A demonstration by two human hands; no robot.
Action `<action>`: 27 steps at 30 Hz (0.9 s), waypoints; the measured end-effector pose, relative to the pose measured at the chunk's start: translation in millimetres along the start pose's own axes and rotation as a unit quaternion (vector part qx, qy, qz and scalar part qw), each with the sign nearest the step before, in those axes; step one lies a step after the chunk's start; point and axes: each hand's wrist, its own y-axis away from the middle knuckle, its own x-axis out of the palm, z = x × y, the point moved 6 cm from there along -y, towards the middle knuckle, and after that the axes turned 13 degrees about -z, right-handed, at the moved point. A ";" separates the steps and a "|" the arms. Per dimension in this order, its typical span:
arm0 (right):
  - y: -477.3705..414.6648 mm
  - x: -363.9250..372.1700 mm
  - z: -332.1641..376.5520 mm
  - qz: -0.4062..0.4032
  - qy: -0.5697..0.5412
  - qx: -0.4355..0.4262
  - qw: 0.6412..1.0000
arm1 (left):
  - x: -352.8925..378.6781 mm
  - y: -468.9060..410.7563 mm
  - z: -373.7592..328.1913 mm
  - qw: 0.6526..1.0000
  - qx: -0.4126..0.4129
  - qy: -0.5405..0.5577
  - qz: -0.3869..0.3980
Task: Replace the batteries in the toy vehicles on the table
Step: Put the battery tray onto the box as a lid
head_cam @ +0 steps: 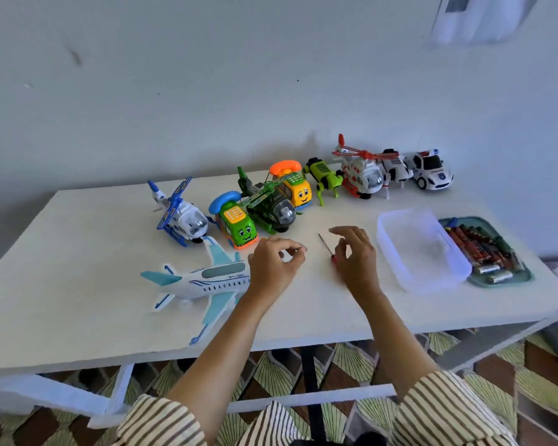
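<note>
From my station I see a white counter [94, 252] pushed against a pale, scuffed wall [207, 91], with a floor [271, 365] of green fan shapes and brown tiles showing under its front edge. Along the back of the counter stands a row of toy vehicles: a blue and white helicopter [181, 217], a green phone car [237, 225], a camouflage helicopter [268, 207], a yellow phone car [295, 185], a lime green robot dog [324, 178], a red and white helicopter [360, 170], a white folding car [397, 169] and a white police car [432, 170]. Nearer the front edge, on the left, lies a white and teal airplane [203, 281], its nose hidden behind the left hand [276, 265]. That hand's grip has thumb and forefinger tips together in a ring; I cannot tell whether anything small is pinched there. The right hand [356, 259] hovers over the red handle of a screwdriver [323, 242] that lies on the counter, its grip apart with fingers loosely bent; I cannot tell whether the thumb touches the handle. To the right sits a clear plastic container [400, 220], and just beside it a teal tray [525, 278] packed with batteries [477, 249], most red and dark, 2 silver ones at the near end. Striped sleeves [448, 403] frame the bottom.
</note>
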 end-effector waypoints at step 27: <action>-92.4 -207.7 -299.2 0.198 0.241 0.327 0.892 | 370.1 65.2 -146.8 0.971 -0.190 -0.071 0.124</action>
